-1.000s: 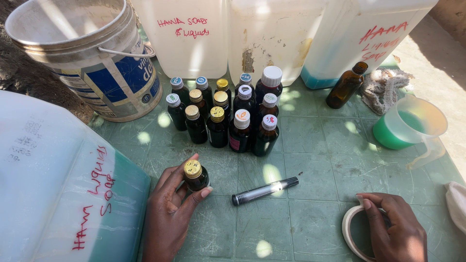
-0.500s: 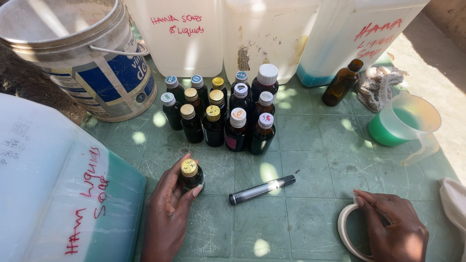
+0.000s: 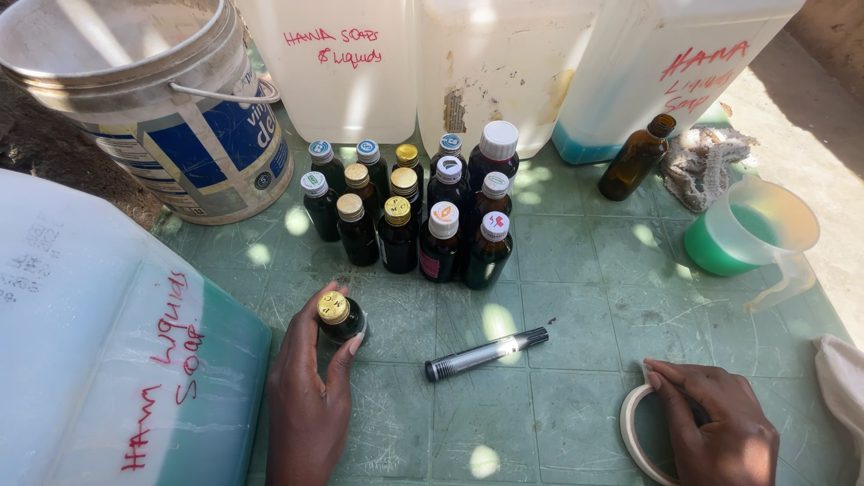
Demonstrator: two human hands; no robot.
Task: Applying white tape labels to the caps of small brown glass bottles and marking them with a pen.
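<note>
- Fingers of left hand curl around small dark glass bottle with gold cap.
- Right hand fingers pinch white tape roll.
- Black marker lies between them.

bucket: back left, grey-white, blue-and-white label | jerrycans: back row, translucent white, red handwriting | bottle cluster: centre desk, dark glass, gold and white caps, one pink label | front-left jerrycan: red handwriting

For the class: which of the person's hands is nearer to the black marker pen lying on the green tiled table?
Left. The left hand, gripping a small dark gold-capped bottle, sits just left of the black marker pen; the right hand, on a white tape roll, lies farther off, right of the pen.
</note>
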